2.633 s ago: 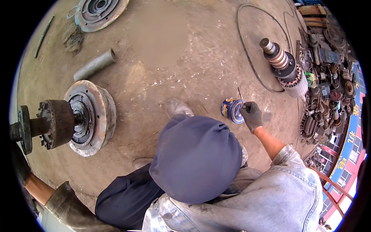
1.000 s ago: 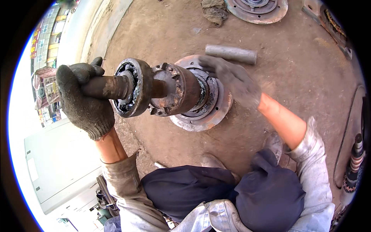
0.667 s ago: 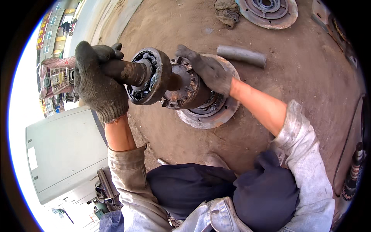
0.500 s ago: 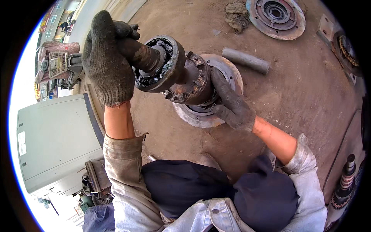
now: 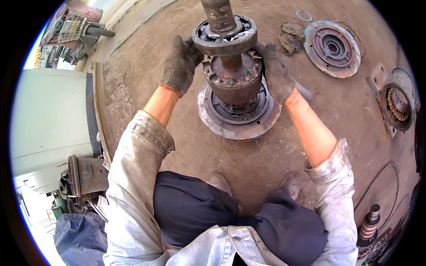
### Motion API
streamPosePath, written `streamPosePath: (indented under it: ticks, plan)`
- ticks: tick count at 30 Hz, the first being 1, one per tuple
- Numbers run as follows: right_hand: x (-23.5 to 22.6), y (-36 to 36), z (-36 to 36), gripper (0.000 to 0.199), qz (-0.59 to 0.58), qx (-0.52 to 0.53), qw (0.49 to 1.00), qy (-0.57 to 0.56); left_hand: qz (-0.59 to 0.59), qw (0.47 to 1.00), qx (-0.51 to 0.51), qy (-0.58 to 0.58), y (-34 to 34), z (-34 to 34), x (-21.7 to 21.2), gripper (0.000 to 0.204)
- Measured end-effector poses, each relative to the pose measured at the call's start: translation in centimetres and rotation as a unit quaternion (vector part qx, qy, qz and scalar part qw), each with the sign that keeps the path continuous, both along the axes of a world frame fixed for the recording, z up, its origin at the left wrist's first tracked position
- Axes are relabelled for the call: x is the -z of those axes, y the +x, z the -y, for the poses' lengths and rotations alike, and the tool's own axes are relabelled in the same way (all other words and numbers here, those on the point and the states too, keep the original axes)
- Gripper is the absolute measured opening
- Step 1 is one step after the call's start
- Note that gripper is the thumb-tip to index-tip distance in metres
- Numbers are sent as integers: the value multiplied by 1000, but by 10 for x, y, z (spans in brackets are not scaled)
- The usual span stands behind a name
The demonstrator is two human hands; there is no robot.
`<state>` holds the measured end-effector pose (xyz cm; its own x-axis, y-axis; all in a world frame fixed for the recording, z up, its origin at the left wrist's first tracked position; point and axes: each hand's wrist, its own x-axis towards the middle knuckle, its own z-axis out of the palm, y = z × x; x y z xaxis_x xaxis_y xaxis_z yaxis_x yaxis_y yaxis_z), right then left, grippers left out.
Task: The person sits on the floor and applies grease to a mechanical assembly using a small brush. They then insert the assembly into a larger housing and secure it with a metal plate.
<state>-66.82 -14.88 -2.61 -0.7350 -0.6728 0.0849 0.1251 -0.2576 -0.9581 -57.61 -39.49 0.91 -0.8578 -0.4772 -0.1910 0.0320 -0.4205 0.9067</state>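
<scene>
A heavy steel shaft (image 5: 217,15) stands nearly upright in front of me, with a large greasy ball bearing (image 5: 228,48) around it. Below the bearing is a rusty slotted cylinder (image 5: 234,86), whose lower end sits within a round flanged plate (image 5: 237,133) on the ground. My left hand (image 5: 181,66), in a dark dirty knit glove, is closed at the bearing's left edge, its fingertips partly hidden. My right hand (image 5: 277,77), gloved alike, grips the bearing's right side, with its fingers partly behind the ring and the slotted cylinder.
Farther right lie a round flange cover (image 5: 333,46), a crumpled rag (image 5: 290,39), a thin metal ring (image 5: 304,16) and a housing with copper windings (image 5: 396,104). A ridged shaft part (image 5: 369,226) stands at lower right. Left is a pale cabinet (image 5: 53,115).
The shaft has gone from tilted leftward to almost upright. My left hand has left the shaft's end for the bearing's side; my right hand has moved up from the cylinder's base.
</scene>
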Motion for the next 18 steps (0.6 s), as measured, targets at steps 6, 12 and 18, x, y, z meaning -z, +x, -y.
streamPosePath:
  ticks: [6,12,18]
  plan:
    - [3,25,31,79,88,86,992,20,81,986,-3,144,21,-44,7,44]
    - [25,40,49,71,97,66,992,-38,41,989,98,107,24,2,41,37]
    - [56,81,55,76,1,134,989,67,88,983,158,-8,22,31,41,32]
